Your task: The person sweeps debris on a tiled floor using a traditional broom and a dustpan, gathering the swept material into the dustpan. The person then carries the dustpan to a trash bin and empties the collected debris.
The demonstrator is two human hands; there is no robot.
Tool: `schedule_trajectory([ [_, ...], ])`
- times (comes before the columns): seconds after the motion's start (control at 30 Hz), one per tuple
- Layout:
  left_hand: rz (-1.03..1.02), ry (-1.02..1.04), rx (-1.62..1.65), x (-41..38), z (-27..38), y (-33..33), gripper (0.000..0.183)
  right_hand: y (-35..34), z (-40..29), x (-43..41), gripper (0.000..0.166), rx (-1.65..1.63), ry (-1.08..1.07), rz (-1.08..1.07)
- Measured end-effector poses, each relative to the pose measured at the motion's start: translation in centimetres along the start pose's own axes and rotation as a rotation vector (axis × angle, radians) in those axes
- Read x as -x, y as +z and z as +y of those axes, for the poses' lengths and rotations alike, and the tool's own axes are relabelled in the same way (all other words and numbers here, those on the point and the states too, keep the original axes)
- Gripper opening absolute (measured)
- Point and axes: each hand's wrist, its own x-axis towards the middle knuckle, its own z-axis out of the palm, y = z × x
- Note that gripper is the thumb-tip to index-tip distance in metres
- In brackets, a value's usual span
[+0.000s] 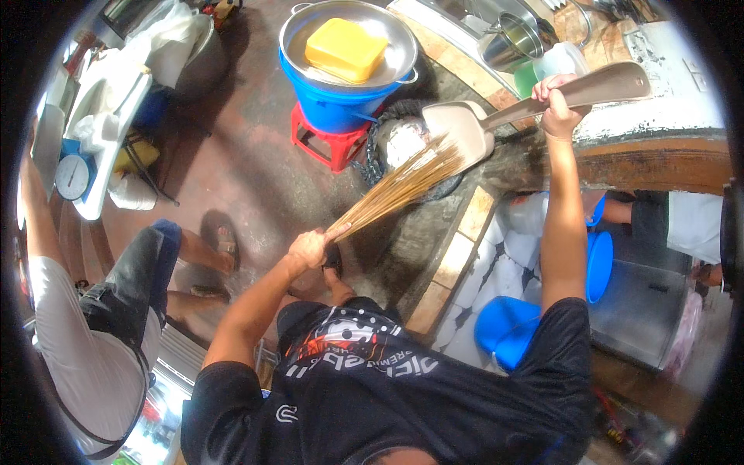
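My left hand point(309, 247) is closed around the gathered end of a stick broom point(401, 183). Its bristle tips reach the mouth of a beige plastic dustpan point(465, 131), tilted over a dark-rimmed bin with a black bag liner point(372, 160). My right hand point(559, 110) grips the dustpan's long handle at the upper right. Pale refuse point(404, 141) shows in the bin beside the pan. Close to the bin, a blue bucket point(334, 99) stands on a red plastic stool point(317, 139) and carries a metal pan point(293, 43) with a yellow container point(343, 46) in it.
At the left, a person in a light shirt point(93, 372) is near a white table with a dial scale point(72, 176). A tiled ledge point(453, 258) runs beside my right. Blue buckets point(505, 331) and another person in a white top point(694, 226) are beyond it.
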Motion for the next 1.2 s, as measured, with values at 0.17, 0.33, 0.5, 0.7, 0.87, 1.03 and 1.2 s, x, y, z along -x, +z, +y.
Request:
schedule_trajectory([
  [0.17,0.051,-0.136,0.005,-1.5,-0.7,-2.6,0.097,-0.8,0.4,1.5,0.017,0.030,0.046,-0.051],
  [0.33,0.089,-0.190,0.077,-2.2,-0.7,-2.6,0.097,0.6,0.1,1.9,0.016,-0.004,0.078,-0.085],
  [0.5,0.112,-0.229,0.185,-2.4,0.6,-1.0,0.094,0.6,0.2,2.2,0.014,-0.020,0.114,-0.076],
  [0.7,0.150,-0.253,0.359,-3.0,2.9,-0.3,0.089,1.6,0.4,3.0,0.020,0.063,0.079,-0.085],
  [0.87,0.236,-0.131,0.546,-2.3,3.1,2.7,0.087,3.0,1.0,3.6,0.016,0.177,0.006,0.033],
  [1.03,0.239,-0.131,0.706,0.2,5.5,3.1,0.090,1.7,3.0,4.8,0.013,0.389,-0.013,0.079],
  [1.2,0.134,-0.207,0.701,2.5,7.9,0.8,0.090,1.7,3.4,6.2,0.011,0.495,-0.052,0.070],
])
